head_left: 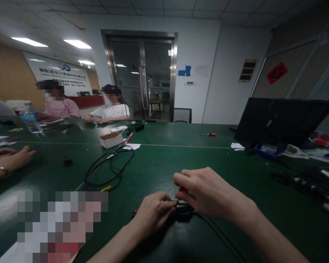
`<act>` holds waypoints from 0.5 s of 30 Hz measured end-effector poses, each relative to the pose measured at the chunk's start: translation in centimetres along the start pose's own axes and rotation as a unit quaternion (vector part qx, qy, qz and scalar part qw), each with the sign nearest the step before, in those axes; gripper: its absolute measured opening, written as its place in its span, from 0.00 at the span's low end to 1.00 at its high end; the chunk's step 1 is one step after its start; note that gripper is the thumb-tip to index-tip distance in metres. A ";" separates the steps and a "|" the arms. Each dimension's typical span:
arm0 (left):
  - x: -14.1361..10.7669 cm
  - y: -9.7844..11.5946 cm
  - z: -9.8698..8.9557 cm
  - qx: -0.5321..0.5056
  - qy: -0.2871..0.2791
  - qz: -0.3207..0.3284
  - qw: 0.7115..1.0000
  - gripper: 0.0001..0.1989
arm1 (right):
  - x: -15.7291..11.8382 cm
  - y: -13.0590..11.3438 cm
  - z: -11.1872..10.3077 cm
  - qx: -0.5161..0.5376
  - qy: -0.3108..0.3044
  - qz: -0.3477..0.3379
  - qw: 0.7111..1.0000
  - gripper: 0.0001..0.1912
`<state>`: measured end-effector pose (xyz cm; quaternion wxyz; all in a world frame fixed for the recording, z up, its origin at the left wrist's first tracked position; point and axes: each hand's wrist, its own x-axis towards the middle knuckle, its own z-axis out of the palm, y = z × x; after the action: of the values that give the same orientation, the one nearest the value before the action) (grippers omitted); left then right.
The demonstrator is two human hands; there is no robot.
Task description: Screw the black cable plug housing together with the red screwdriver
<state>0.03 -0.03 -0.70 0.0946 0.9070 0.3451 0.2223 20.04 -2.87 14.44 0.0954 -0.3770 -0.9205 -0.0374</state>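
Observation:
My right hand (200, 190) is closed around a screwdriver with a red-orange handle (182, 189); most of it is hidden by the fingers. Its thin shaft points down at a dark, glossy device (184, 210) lying on the table, whose exact kind I cannot make out. A black cable (218, 232) leaves the device's right side. My left hand (156, 210) grips the device's left part, fingertips close to the screwdriver's tip. A dark end of something pokes out left of that hand.
On the green table (164, 157) are a coiled black cable (120, 171), an open white box (111, 140), another orange-handled screwdriver (211, 134) and a small black part (67, 160). A monitor (279, 122) and tools stand at right. Another person's hands (13, 160) are at left; two people sit across.

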 end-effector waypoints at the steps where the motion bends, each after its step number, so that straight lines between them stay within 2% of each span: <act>1: 0.0 -0.1 0.1 0.002 0.002 0.001 1.000 0.12 | 0.1 0.1 0.2 -0.008 0.006 0.000 1.000 0.05; 7: -0.1 -0.2 0.4 0.001 0.004 0.007 1.000 0.12 | 0.3 0.5 0.6 -0.029 0.019 0.003 0.999 0.10; 10: 0.0 0.0 0.1 -0.006 0.003 0.007 1.000 0.12 | 0.1 0.4 0.3 0.028 0.013 -0.017 0.999 0.05; 13: 0.1 0.1 -0.2 -0.019 -0.002 0.008 1.000 0.11 | -0.2 0.3 0.1 0.082 -0.004 -0.039 0.996 0.09; 15: 0.1 0.2 -0.2 -0.020 -0.005 0.006 1.000 0.11 | -0.2 0.3 0.1 0.083 -0.006 -0.037 0.996 0.09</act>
<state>0.09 -0.08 -0.40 0.1128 0.9081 0.3344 0.2253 20.36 -2.83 14.30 0.1189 -0.3340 -0.9343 0.0381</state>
